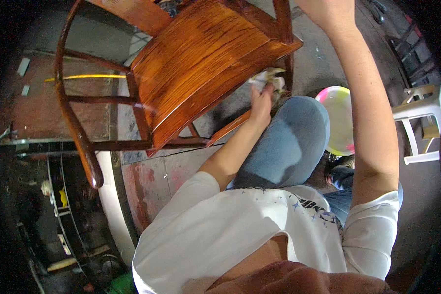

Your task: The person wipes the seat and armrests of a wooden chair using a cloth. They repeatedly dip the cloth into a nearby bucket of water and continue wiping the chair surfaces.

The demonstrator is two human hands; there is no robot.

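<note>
A glossy reddish-brown wooden armchair point(205, 62) takes up the upper middle of the head view, tilted in the picture. Below the front edge of its seat, my left hand point(262, 104) grips a crumpled, pale, stained cloth point(266, 79) close to a front leg. Whether the cloth touches the wood cannot be made out. My right arm reaches up past the chair's right side. Only the back of my right hand point(327, 13) shows at the top edge; its fingers are cut off from view.
A round pale basin point(334, 123) with a pink and yellow-green rim stands beside my knee. Farther right is a white plastic stool point(422, 114). On the left, a yellow strip point(92, 76) lies behind the chair's curved arm point(75, 128). Dark clutter fills the lower left.
</note>
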